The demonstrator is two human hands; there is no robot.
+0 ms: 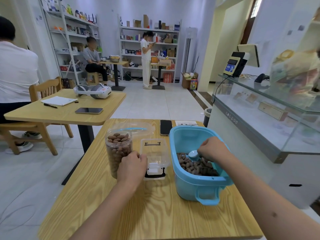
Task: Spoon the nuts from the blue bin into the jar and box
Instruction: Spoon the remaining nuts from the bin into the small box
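Note:
A blue bin (pixel 183 135) stands at the right of the wooden table (pixel 147 213), with brown nuts (pixel 197 166) heaped in its near half. My right hand (pixel 213 149) is inside the bin and grips the handle of a light blue spoon (pixel 193 155), whose bowl lies on the nuts. A clear jar (pixel 115 149), filled with nuts to near its rim, stands at the left. Between jar and bin sits a clear plastic box (pixel 156 153) with black latches, with no nuts visible in it. My left hand (pixel 132 166) grips the box's left near edge, beside the jar.
A clear lid with a blue seal (pixel 136 129) lies behind the jar. A phone (pixel 165 127) and a paper sheet (pixel 186 122) lie at the table's far edge. A glass counter (pixel 259 108) runs along the right. Another table (pixel 60 113) with a headset stands far left.

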